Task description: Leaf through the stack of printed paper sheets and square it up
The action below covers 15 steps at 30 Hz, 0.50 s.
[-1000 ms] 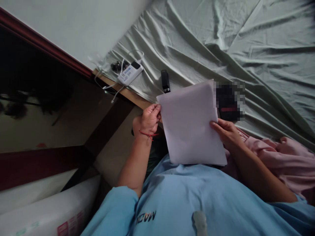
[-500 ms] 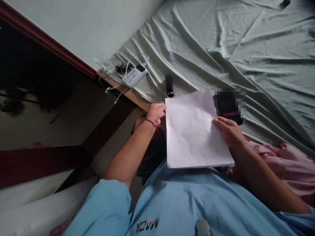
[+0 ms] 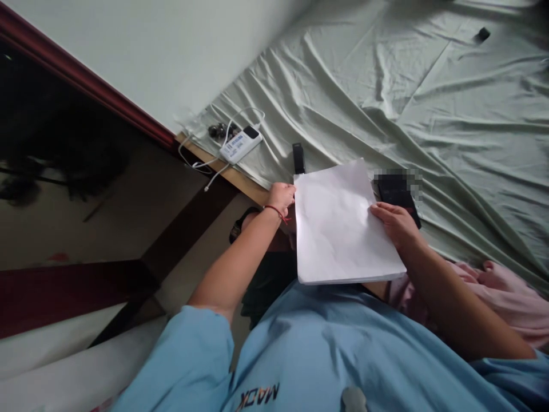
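A stack of white paper sheets (image 3: 338,229) is held over my lap at the edge of a bed. My left hand (image 3: 283,196), with a red thread at its wrist, grips the stack's upper left corner. My right hand (image 3: 395,223) holds the stack's right edge, fingers spread over the top sheet. A black stapler (image 3: 298,158) lies on the sheet just beyond the paper's far left corner. A dark, partly blurred flat object (image 3: 397,191) lies right behind my right hand.
The wrinkled pale green bedsheet (image 3: 420,103) fills the upper right. A white power bank (image 3: 240,144) with white cables and dark small items sits near the bed's wooden corner. Pink cloth (image 3: 501,297) lies at the right. A small dark object (image 3: 482,34) lies far off.
The paper stack has tipped forward and lowered toward the bed. My left hand has reached further out along the stack's corner, closer to the stapler. The view has tilted up the bed.
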{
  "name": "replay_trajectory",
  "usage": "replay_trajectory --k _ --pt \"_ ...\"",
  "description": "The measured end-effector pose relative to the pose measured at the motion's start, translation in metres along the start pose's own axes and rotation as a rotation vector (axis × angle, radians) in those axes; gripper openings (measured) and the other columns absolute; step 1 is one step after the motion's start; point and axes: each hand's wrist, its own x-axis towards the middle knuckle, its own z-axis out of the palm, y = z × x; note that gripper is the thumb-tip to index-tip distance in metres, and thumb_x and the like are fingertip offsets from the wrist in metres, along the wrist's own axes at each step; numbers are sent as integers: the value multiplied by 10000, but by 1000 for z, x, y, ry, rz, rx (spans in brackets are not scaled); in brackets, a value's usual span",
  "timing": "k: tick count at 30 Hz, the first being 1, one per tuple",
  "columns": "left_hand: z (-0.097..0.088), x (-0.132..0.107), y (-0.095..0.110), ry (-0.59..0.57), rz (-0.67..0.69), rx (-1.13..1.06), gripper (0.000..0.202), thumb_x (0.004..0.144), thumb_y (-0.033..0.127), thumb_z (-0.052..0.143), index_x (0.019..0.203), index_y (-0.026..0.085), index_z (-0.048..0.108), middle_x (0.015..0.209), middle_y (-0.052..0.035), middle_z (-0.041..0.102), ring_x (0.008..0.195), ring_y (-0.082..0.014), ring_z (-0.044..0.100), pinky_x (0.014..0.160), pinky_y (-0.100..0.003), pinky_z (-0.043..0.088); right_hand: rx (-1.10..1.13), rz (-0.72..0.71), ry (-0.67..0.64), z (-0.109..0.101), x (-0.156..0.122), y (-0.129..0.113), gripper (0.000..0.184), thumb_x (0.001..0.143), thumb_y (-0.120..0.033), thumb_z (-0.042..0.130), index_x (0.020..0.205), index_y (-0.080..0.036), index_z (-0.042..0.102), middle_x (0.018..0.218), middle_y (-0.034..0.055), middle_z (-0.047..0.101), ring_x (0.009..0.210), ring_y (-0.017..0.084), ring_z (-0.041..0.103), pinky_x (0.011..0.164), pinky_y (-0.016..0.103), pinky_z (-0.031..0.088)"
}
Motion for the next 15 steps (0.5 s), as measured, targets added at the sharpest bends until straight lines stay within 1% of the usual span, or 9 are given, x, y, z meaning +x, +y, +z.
replay_trajectory --k 2,4,6,7,8,9,11,13,15 --pt "-1 7 -2 32 52 67 208 719 69 594 539 146 522 470 34 420 424 -80 379 434 -205 224 12 5 -17 -1 5 -2 266 671 -400 802 820 -212 687 632 26 685 495 175 618 424 259 487" --pt "-4 12 -3 75 177 231 166 748 102 634 597 143 580 554 -5 535 525 -117 493 509 -216 335 30 17 -34 -2 9 -4 265 677 -397 794 839 -211 696 663 23 696 502 168 618 444 261 499" --pt "-9 14 -1 139 333 439 54 793 125 644 752 144 675 733 -66 674 705 -181 618 663 -271 461 30 19 -42 -2 12 -7 255 683 -393 786 836 -211 695 668 23 697 498 165 612 450 264 502" --pt "-11 14 1 171 426 528 107 816 112 625 870 145 711 866 -100 721 832 -217 657 775 -315 498 19 13 -44 -2 13 -8 249 686 -394 783 830 -212 693 662 25 695 495 166 608 447 266 500" --pt "-13 12 4 194 523 588 227 835 79 587 1002 148 726 1021 -127 736 971 -244 664 896 -357 500 5 4 -48 -2 15 -9 246 690 -396 780 825 -211 691 654 28 692 493 170 607 443 268 497" --pt "-15 10 6 205 626 630 351 850 40 538 1129 156 718 1180 -139 715 1107 -260 639 1009 -390 469 -4 -5 -50 -2 16 -9 245 692 -399 779 823 -211 690 647 29 689 492 173 606 439 270 494" --pt "-17 6 9 178 819 694 541 863 -17 445 1307 192 671 1422 -108 611 1335 -266 519 1165 -429 362 -4 -10 -51 -2 17 -9 249 694 -399 782 827 -211 689 640 28 685 496 175 611 441 270 495" --pt "-18 5 10 108 911 752 622 874 -29 396 1377 243 642 1496 -53 556 1454 -262 407 1232 -482 265 11 0 -51 -2 17 -8 251 694 -393 786 834 -209 688 641 21 682 502 173 617 450 267 500" --pt "-18 7 6 43 937 811 638 882 -19 388 1395 274 629 1484 -32 566 1497 -258 359 1260 -541 175 18 16 -53 -3 17 -8 248 695 -385 786 838 -208 688 646 16 681 502 166 616 454 261 498"
